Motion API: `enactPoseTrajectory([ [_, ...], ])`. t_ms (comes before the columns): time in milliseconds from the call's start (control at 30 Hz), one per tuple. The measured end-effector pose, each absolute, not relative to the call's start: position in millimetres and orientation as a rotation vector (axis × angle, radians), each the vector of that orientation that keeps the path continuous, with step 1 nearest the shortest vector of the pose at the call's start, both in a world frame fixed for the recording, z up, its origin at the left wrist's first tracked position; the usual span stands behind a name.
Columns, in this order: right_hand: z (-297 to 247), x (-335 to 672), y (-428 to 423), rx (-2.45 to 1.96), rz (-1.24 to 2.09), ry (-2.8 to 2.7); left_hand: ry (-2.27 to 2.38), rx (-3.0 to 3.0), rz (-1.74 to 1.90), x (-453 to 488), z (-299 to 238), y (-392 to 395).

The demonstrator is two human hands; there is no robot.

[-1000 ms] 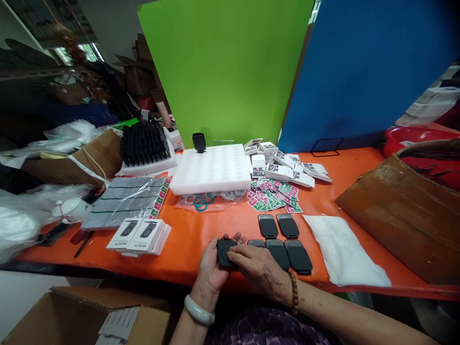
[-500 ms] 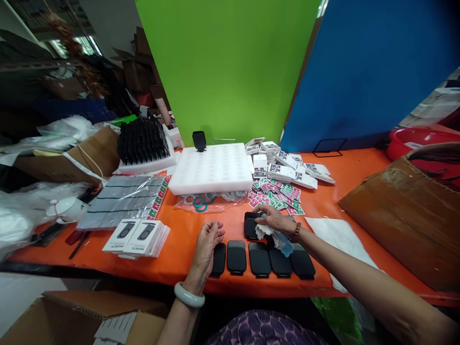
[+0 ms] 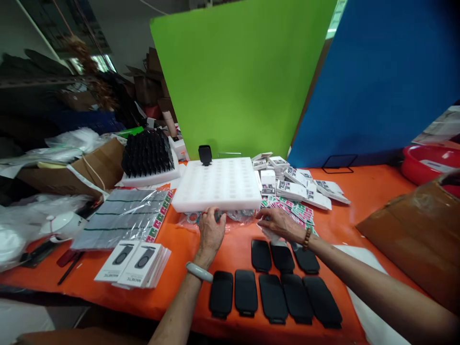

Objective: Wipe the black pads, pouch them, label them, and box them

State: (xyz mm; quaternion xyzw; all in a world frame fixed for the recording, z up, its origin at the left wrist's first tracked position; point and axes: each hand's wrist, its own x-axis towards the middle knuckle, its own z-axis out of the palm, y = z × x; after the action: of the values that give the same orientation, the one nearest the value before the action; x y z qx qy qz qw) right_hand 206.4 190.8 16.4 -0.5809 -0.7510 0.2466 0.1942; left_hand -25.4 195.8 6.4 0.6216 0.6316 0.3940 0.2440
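My left hand (image 3: 212, 232) is at the front edge of a white foam tray (image 3: 217, 184), over a clear plastic bag of rings (image 3: 237, 216). Its thumb and fingers are apart, with nothing visibly held. My right hand (image 3: 278, 223) is beside the right end of that bag, fingers curled over a crumpled whitish cloth (image 3: 268, 233) that is mostly hidden. Nearer to me, several flat black rounded plates (image 3: 246, 292) lie in two rows on the orange table (image 3: 172, 292). One black stand (image 3: 205, 155) stands upright at the tray's back left.
White boxes (image 3: 294, 189) and printed stickers (image 3: 305, 211) are heaped right of the tray. At left are stacked magnetic-holder boxes (image 3: 138, 263), wrapped grey sheets (image 3: 118, 211) and a foam tray of black stands (image 3: 147, 153). A brown carton (image 3: 413, 225) leans at right.
Both hands have moved forward: my left to the tray's front edge, my right with the cloth off the black plates to the bag. The view has tilted, showing the back row of plates uncovered.
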Motion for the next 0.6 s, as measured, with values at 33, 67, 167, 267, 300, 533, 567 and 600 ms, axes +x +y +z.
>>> enactPoseTrajectory([
  [33,30,203,208,-1.606,0.658,-2.100,1.756,1.730,1.079,-26,7,208],
  [67,44,198,228,-1.587,0.628,-2.078,1.784,1.752,1.089,-26,8,220],
  [167,78,177,296,-1.572,0.567,-1.987,1.900,1.854,1.055,-26,10,256],
  [267,92,148,362,-1.583,0.548,-1.935,2.042,2.029,0.878,-29,12,288],
  [300,93,137,382,-1.585,0.542,-1.923,2.071,2.075,0.815,-31,11,298],
  [533,80,64,466,-1.540,0.485,-1.912,1.984,2.059,0.758,-45,-4,332],
  [567,77,58,472,-1.535,0.489,-1.903,1.975,2.029,0.791,-46,-6,333],
  [600,72,52,477,-1.533,0.498,-1.888,1.970,2.004,0.820,-46,-7,333],
])
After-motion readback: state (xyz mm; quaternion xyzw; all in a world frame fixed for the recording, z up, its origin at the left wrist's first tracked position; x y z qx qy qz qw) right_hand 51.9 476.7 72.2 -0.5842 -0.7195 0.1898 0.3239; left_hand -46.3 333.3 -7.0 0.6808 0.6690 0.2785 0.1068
